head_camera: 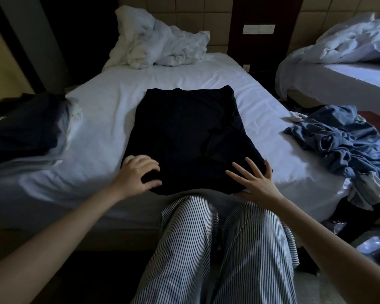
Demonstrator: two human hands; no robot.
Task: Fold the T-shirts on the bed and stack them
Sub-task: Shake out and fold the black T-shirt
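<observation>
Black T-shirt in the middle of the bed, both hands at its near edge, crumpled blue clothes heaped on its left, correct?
One slip: the head view shows the crumpled blue clothes heaped on the right of the black T-shirt, not its left. The rest holds.

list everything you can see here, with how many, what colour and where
bed: one, white sheet, centre
black T-shirt: one, black, laid flat mid-bed, near edge
clothes stack: one, mostly dark, left side of bed
crumpled clothes: one heap, blue with some white, right edge of bed
duvet: one, white, bunched at the head of the bed
second bed: one, white, far right, with rumpled bedding
striped trousers: one pair, white and dark, on the person's legs
left hand: fingers curled, gripping the shirt's near left corner
right hand: fingers spread flat on the shirt's near right corner
</observation>
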